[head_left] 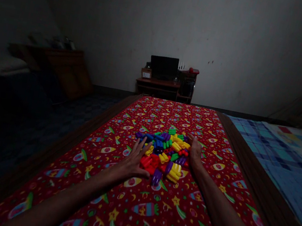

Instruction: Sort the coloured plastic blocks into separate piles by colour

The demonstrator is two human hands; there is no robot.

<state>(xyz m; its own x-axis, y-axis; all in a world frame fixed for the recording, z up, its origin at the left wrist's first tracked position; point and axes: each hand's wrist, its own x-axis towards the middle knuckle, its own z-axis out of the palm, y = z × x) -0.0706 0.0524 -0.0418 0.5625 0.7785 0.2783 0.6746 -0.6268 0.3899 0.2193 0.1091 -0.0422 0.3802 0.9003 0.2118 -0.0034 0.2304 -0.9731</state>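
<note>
The blocks (pixel 163 158) look like hard, glossy moulded plastic, so each should be light and stiff, hard to damage and a little slick under dry fingers. The rounded, ridged forms suggest pinching one across its two long sides, with the finger ends set in the grooves; pressed on a curved top, a block would probably skid or roll against its neighbours. The heap itself is loose and would shift if pushed from one side.

The heap lies on the red cloth (pixel 163 111), about midway between its left and right edges and well short of the far edge; the near edge is out of view.

The left grip (pixel 132 161) is spread wide at the heap's left side, thumb well away from the fingers and nothing seen held. Its fingers reach over a yellow block (pixel 149 151) towards the blue ones (pixel 158 145), and the red ones (pixel 150 164) lie between thumb and fingers. The right grip (pixel 195 151) is loosely extended along the right side, palm inward, also apparently holding nothing. Whether either touches a block, I cannot tell. A purple block (pixel 156 177) lies nearest the near edge, just beyond the left thumb.
</note>
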